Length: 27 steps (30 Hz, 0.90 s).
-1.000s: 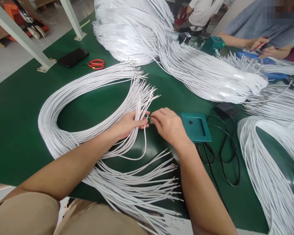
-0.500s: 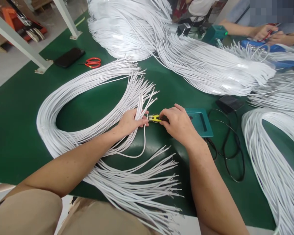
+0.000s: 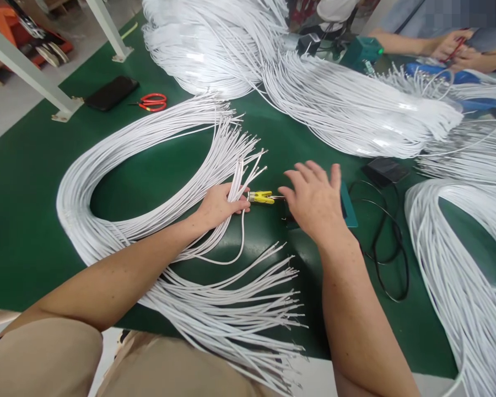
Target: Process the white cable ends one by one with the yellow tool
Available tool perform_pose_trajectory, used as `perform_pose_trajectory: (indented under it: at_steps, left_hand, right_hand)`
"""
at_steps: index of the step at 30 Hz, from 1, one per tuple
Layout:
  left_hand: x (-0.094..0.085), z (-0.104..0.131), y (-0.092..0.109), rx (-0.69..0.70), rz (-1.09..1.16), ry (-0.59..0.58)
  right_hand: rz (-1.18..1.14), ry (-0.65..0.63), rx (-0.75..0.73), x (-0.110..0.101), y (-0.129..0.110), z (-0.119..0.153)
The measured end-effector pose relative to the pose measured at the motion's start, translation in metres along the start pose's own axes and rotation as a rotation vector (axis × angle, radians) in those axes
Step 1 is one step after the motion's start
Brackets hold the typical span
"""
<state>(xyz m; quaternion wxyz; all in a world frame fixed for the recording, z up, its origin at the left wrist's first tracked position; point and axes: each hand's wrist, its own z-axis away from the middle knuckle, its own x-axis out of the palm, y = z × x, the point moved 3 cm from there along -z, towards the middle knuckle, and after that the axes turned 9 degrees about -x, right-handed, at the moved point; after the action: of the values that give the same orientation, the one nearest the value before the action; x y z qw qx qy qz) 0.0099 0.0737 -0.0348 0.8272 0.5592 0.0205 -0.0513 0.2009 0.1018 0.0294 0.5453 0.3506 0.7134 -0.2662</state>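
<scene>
My left hand (image 3: 222,207) is closed around a few white cables (image 3: 236,184) whose ends rise past my fingers. At its fingertips sits a yellow alligator clip (image 3: 262,197), its jaws toward my thumb and a silvery end at the front. My right hand (image 3: 314,193) is open just right of the clip, fingers spread, with nothing visible in it. Whether it touches the thin lead behind the clip I cannot tell. A shallow teal tray (image 3: 347,207) is partly hidden behind this hand. A looped bundle of white cables (image 3: 74,204) lies to the left.
Red-handled scissors (image 3: 152,101) and a black phone-like object (image 3: 112,92) lie at the back left. Large cable piles (image 3: 355,110) fill the back and right. A black cord (image 3: 400,264) coils beside a dark box (image 3: 385,170). Across the table, a person's hands (image 3: 458,52) hold a red-handled tool.
My right hand has let go of the yellow clip, spread its fingers and moved slightly right. My left hand keeps its hold on the cables.
</scene>
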Motion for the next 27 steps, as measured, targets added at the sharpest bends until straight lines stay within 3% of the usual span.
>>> perform_pose_trajectory:
  at_steps: [3,6,9,11,14,16,19,22,27]
  left_hand:
    - [0.0,0.001,0.002,-0.032,0.033,-0.031]
    - [-0.003,0.002,0.004,-0.041,0.037,-0.033]
    - [-0.008,0.005,0.007,-0.017,0.056,-0.009]
    - [-0.013,0.007,0.01,0.016,0.074,0.014]
    - [-0.018,0.011,0.013,0.072,0.128,0.001]
    - [-0.018,0.013,0.015,0.071,0.182,-0.039]
    - [-0.018,0.015,0.016,0.019,0.253,-0.075]
    - [-0.016,0.017,0.018,-0.023,0.311,-0.089]
    - [-0.017,0.017,0.016,-0.03,0.182,-0.044]
  right_hand:
    - [0.071,0.037,0.145,0.003,0.012,0.007]
    - [0.062,0.05,0.131,0.002,0.012,0.007]
    - [-0.001,0.116,0.058,-0.01,-0.006,0.003]
    - [-0.127,0.11,-0.081,-0.018,-0.032,0.001]
    - [-0.294,-0.044,-0.496,-0.019,-0.084,0.006]
    - [-0.237,-0.102,-0.621,-0.012,-0.108,0.013]
    - [-0.202,-0.194,-0.597,0.002,-0.122,0.021]
    - [-0.31,-0.247,-0.54,0.011,-0.124,0.028]
    - [-0.731,-0.432,-0.35,0.01,-0.12,0.033]
